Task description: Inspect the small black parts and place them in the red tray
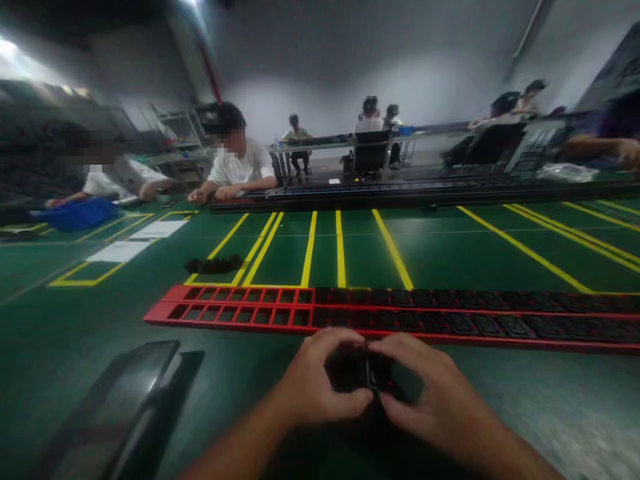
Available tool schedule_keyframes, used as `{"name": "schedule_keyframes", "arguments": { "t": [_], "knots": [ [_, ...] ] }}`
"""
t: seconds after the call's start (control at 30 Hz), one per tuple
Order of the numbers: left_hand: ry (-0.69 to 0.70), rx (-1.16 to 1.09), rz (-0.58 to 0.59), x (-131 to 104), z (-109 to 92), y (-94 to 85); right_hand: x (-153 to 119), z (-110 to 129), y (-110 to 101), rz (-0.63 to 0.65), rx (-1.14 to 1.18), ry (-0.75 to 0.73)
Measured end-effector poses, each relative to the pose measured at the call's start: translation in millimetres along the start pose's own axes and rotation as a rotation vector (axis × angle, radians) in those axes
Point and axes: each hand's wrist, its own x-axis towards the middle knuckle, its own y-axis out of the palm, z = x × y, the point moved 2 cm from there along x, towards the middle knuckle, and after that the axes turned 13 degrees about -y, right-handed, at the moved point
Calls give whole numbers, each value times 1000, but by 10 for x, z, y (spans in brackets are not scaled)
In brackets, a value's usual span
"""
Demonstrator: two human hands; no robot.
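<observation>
My left hand and my right hand meet at the near edge of a green table, both closed around a small black part held between the fingertips. The part is mostly hidden by my fingers. Just beyond my hands lies a long red frame with two rows of rectangular slots. Its left slots are empty; from the middle to the right they hold black inserts.
A dark flat tray lies at the near left. A small black pile sits on the yellow-lined green table. Across it runs a long black strip, where other people sit working. A blue bin is far left.
</observation>
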Motion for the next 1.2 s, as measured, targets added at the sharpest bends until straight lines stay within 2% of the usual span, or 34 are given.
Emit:
{"name": "schedule_keyframes", "arguments": {
  "t": [0.1, 0.2, 0.23, 0.3, 0.43, 0.53, 0.6, 0.7, 0.8, 1.03, 1.2],
  "knots": [
    [1, 38, -319, 139, 36, -239, -7, 12, -63, -56, -33, 74],
    [-125, 197, -651, 271, 217, -500, 151, 79, -164, -88, -80, 108],
    [-185, 269, -721, 309, 300, -579, 257, 109, -200, -82, -99, 100],
    [-269, 351, -779, 366, 462, -707, 541, 153, -251, -20, -159, 83],
    [-381, 431, -764, 394, 660, -814, 1220, 65, -186, 201, -349, 93],
    [-441, 479, -728, 394, 695, -802, 1621, -120, 7, 318, -417, 97],
    [-469, 504, -712, 400, 694, -787, 1785, -238, 162, 417, -463, 108],
    [-499, 533, -693, 414, 681, -777, 1915, -340, 346, 543, -529, 120],
    [-517, 551, -676, 418, 664, -776, 1979, -363, 446, 626, -576, 126],
    [-527, 566, -661, 412, 637, -779, 2108, -380, 526, 762, -586, 105],
    [-522, 557, -654, 420, 637, -779, 2154, -373, 543, 807, -557, 60]
  ]
}}
